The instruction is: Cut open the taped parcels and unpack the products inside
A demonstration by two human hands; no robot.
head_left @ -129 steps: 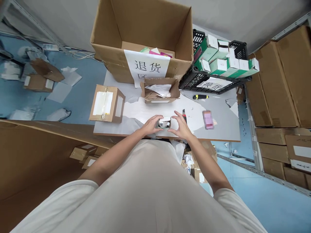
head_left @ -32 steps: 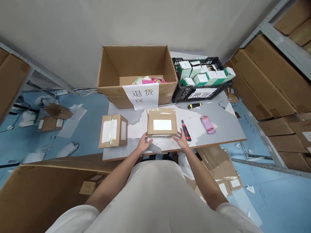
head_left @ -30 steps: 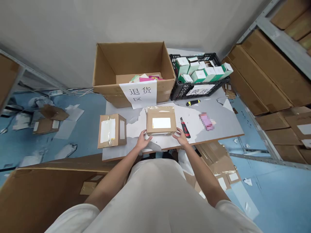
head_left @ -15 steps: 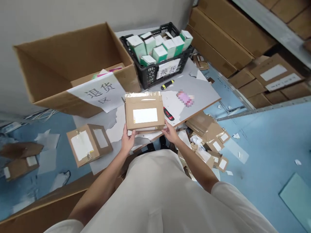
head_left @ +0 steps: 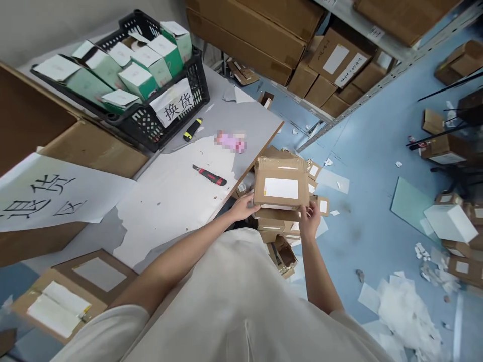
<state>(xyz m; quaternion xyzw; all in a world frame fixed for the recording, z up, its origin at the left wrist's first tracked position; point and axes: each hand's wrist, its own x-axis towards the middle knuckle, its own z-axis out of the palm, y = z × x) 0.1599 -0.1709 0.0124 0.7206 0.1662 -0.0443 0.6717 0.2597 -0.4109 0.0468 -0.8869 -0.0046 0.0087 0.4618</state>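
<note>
A small brown cardboard box [head_left: 281, 171] with a white label is held out in front of me, over the floor just past the table's right edge. My left hand [head_left: 244, 206] grips its left lower corner, and my right hand [head_left: 310, 217] grips the right lower corner. Both hands are closed on it, with part of the fingers hidden beneath. On the table [head_left: 169, 191] to the left lie a red and black utility knife [head_left: 210, 175] and a yellow and black utility knife [head_left: 192, 129]. A blurred pink item [head_left: 230, 141] lies near the table edge.
A black crate [head_left: 151, 120] of green and white boxes stands at the table's back, beside a large open carton [head_left: 94, 151]. Another labelled box [head_left: 86, 286] is at left. Discarded cartons [head_left: 285, 254] lie beneath my hands; a loaded shelf [head_left: 320, 118] stands behind.
Both hands have carried the cardboard box rightward, from over the table to beyond its edge. My view has turned to the right, showing more floor and shelving.
</note>
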